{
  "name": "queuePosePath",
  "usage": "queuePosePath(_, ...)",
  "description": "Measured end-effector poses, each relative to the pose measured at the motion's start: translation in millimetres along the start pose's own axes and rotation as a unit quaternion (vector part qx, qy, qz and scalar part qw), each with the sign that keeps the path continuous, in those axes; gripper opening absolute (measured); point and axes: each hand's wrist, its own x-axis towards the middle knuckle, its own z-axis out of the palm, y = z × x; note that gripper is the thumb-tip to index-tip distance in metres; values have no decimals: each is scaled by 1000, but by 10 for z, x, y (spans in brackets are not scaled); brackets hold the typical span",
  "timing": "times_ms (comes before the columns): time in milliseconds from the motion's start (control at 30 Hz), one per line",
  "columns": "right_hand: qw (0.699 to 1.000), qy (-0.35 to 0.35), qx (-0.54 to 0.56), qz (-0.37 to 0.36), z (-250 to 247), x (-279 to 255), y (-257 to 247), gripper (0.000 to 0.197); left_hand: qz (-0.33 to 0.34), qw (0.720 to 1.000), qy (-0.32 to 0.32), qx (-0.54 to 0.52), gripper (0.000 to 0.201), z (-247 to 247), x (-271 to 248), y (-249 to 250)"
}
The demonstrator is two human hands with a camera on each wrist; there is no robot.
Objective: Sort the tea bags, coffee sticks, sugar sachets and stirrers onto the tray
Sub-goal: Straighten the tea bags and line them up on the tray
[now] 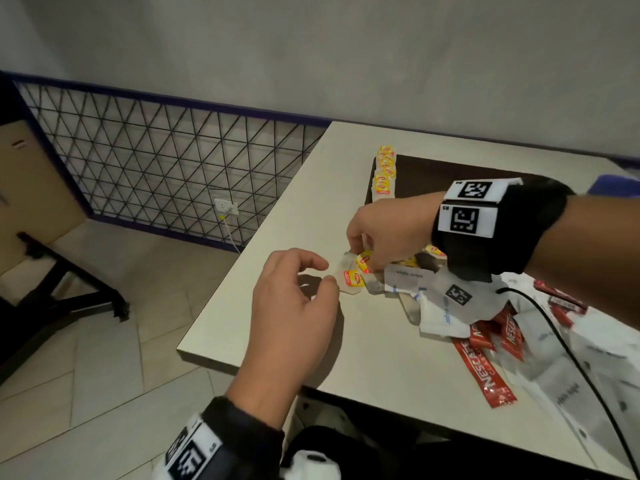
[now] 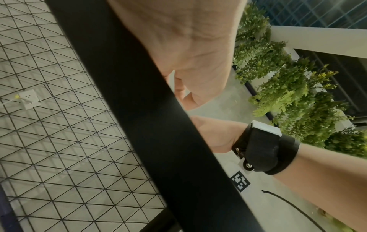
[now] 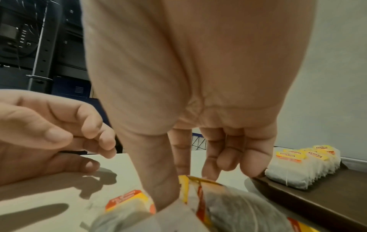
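Pinching—seemingly—a tea bag (image 1: 364, 260): right hand (image 1: 388, 230).

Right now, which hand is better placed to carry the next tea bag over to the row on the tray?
The right hand: its fingers already pinch a tea bag, nearer the tray. The left hand hovers beside, holding nothing.

Tray (image 1: 433, 168): near side hidden under right hand (image 1: 391, 233) and wristband | loose tea bags (image 1: 360, 268): partly covered by right fingers, count unclear | sugar sachets (image 1: 588, 368): blurred, cut off at right picture edge | left wrist view: black strap (image 2: 139, 109) blocks tabletop | tea bag labels: print too small to read
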Motion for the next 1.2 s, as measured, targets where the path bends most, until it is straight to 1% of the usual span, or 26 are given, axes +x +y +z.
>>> queuePosePath(167, 999, 39, -9, -6, 4, -63, -79, 22, 11, 999, -3, 31, 16, 3, 6, -15)
queuePosePath(267, 998, 56, -8, -16, 10, -92, -122, 20, 18, 997, -11, 72, 17, 21, 6, -22)
queuePosePath(333, 997, 64, -17, -25, 13, -111, -154, 21, 30, 990, -34, 137, 20, 43, -5, -18)
queuePosePath(433, 997, 68, -9, -42, -20, -170, -178, 19, 53, 964, -81, 248, 30, 70, -30, 18)
queuePosePath(533, 995, 70, 36, -59, -119, -319, -125, 10, 65, 941, -106, 314, 30, 88, -32, 54)
queuePosePath(600, 990, 88, 86, -67, -179, -476, -54, 9, 59, 937, -107, 327, 29, 94, -26, 56)
queuePosePath(667, 977, 119, 162, -72, -200, -642, 39, 10, 58, 940, -101, 320, 28, 99, -19, 50)
queuePosePath(733, 954, 165, 239, -76, -168, -805, 124, 11, 61, 944, -92, 310, 25, 102, -16, 35)
queuePosePath(767, 937, 184, 285, -79, -137, -890, 153, 11, 62, 945, -87, 309, 24, 102, -14, 29)
queuePosePath(867, 877, 223, 416, -93, -11, -1169, 182, 12, 70, 946, -70, 309, 23, 110, -13, 8)
queuePosePath(933, 831, 246, 489, -97, 125, -1365, 175, 22, 75, 945, -59, 313, 23, 115, -23, -5)
queuePosePath(1000, 791, 258, 548, -86, 339, -1537, 148, 26, 76, 945, -49, 313, 24, 114, -27, -20)
queuePosePath(1100, 738, 252, 622, -65, 808, -1697, 31, 19, 87, 948, -33, 305, 22, 97, -51, -10)
queuePosePath(1133, 719, 255, 645, -56, 975, -1717, -18, 19, 95, 954, -28, 284, 21, 87, -71, 1)
queuePosePath(1200, 684, 272, 676, -31, 1275, -1719, -112, 26, 101, 971, -15, 218, 18, 71, -129, 37)
